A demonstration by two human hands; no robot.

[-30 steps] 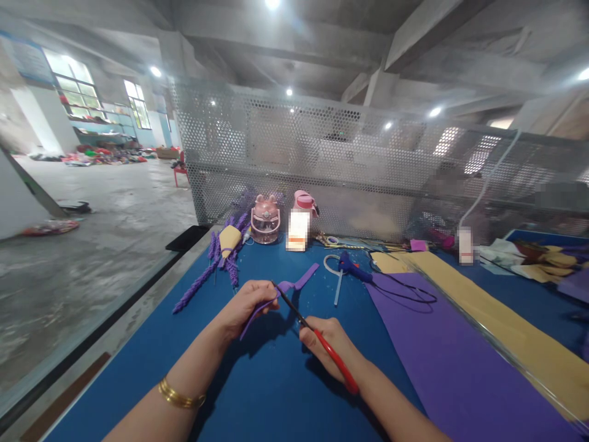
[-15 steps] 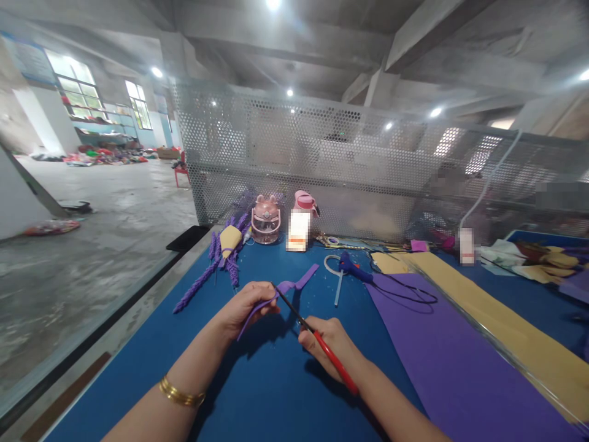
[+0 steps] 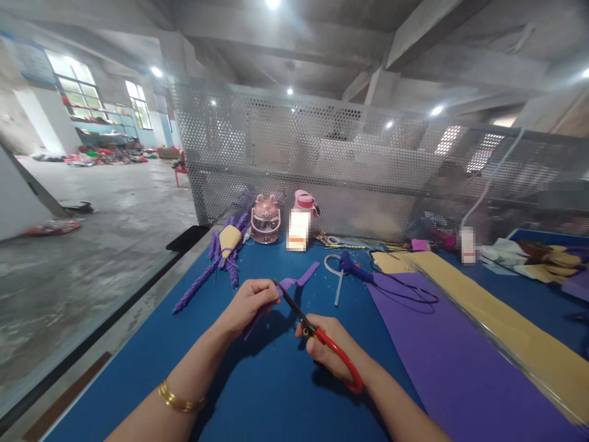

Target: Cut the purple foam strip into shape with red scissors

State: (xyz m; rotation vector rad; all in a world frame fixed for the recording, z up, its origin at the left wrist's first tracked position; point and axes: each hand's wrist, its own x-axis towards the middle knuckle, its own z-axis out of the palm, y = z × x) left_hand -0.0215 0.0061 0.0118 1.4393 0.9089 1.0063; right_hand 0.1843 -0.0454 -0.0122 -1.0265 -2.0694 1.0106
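My left hand (image 3: 257,299) pinches a narrow purple strip (image 3: 307,274) over the blue table. One end of the strip sticks out to the right with a bend in it, and the other hangs below my fingers. Red-handled scissors (image 3: 338,353) are gripped in my right hand (image 3: 329,345). Their dark blades point up and left, with the tips touching or very near the strip beside my left fingertips. Whether the blades have cut into it I cannot tell. Left of my hands lies a bunch of purple flower sprigs (image 3: 199,288) with a pale yellow wrap (image 3: 230,240).
A blue glue gun (image 3: 356,268) with a cord lies beyond my right hand, near a white ring. Purple sheet (image 3: 414,344) and yellow sheet (image 3: 488,313) cover the right side. A pink bottle (image 3: 265,221) stands before the perforated metal screen (image 3: 285,141).
My right hand has turned the scissors, so their red handle loops show more broadly. My left hand has rolled slightly, and the strip's lower end now shows less.
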